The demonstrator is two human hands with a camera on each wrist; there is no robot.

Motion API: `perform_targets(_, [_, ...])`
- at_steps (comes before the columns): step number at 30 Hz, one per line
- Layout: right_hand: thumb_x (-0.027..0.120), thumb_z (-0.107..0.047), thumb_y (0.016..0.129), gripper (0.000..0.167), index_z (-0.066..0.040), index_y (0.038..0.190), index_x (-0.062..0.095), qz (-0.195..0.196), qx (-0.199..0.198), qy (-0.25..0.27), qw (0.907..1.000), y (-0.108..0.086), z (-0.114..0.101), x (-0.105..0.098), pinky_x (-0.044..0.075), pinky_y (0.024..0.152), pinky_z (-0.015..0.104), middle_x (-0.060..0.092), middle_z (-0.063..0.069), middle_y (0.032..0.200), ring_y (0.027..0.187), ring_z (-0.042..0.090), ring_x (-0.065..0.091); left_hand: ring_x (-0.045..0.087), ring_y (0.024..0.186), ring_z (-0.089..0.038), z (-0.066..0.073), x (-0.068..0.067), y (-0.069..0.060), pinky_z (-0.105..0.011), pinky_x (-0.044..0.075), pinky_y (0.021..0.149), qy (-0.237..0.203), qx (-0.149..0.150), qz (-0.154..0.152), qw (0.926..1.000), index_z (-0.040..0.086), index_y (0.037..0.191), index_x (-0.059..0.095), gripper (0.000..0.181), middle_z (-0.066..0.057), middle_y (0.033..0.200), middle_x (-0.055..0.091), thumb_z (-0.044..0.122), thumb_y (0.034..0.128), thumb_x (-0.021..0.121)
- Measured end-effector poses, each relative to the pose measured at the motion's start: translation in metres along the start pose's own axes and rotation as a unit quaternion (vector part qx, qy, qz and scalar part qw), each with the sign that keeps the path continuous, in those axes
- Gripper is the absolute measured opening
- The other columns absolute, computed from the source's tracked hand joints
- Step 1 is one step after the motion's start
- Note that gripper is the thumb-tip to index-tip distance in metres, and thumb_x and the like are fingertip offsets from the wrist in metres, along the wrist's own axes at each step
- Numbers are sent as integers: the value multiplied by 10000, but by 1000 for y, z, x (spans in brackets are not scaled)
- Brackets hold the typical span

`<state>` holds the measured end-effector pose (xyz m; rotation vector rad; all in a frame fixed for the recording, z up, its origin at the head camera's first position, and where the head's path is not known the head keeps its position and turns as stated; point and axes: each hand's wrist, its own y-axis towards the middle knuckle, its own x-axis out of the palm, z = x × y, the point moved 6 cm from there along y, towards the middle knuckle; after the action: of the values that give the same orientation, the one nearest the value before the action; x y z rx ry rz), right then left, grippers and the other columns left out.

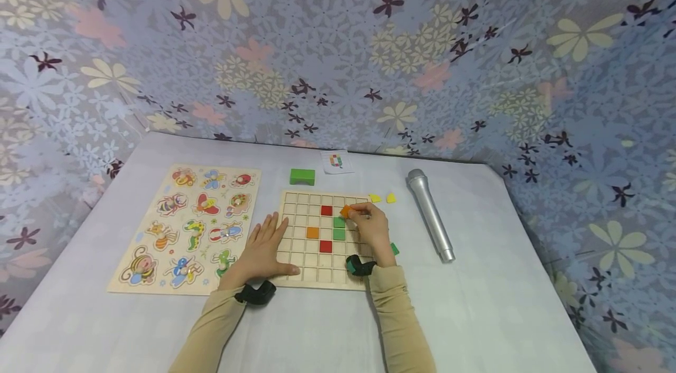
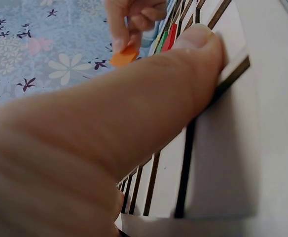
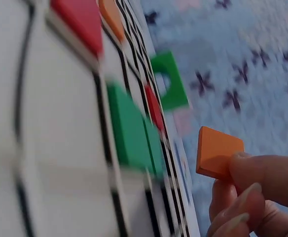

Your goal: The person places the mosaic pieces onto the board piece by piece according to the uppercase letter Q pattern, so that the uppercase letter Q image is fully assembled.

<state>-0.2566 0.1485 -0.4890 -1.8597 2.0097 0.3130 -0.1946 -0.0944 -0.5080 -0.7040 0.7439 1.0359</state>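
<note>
This looks like a play corner, though whether in a home or elsewhere cannot be told, since a white counter (image 1: 491, 302) backed and flanked by flower-patterned fabric (image 1: 327, 39) carries a cartoon-creature puzzle board (image 1: 179, 239), a gridded board (image 1: 313, 246) with coloured tiles (image 1: 339, 234), and a silver microphone (image 1: 430, 214).

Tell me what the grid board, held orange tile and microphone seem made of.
Grid board: probably bare wood, matte, pale tan. Held orange tile: perhaps painted wood or plastic, smooth, orange on face and edge. Microphone: silvery sheen; metal or coated plastic.
</note>
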Motion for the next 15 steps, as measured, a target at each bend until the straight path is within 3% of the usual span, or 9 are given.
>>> perform_targets(9, [647,-130,916,147,-67,1039,696,-351,-430,-242,9982,-1,-19,37,458,542,201,668,126,937,611,123,568,-25,1500,-422,1,-3,1,-591,16,1206,-1,-13,-31,10000,-10,1540,135,1152,-261,1609,-1,485,734,793])
perform_targets(15, [672,-149,892,113,-93,983,711,-483,-630,-783,9938,2,-25,50,470,635,240,694,103,925,788,191,626,-18,1503,-413,1,-2,1,-583,20,1210,32,-61,-59,10000,4,1544,136,1154,-251,1613,4,510,733,784])
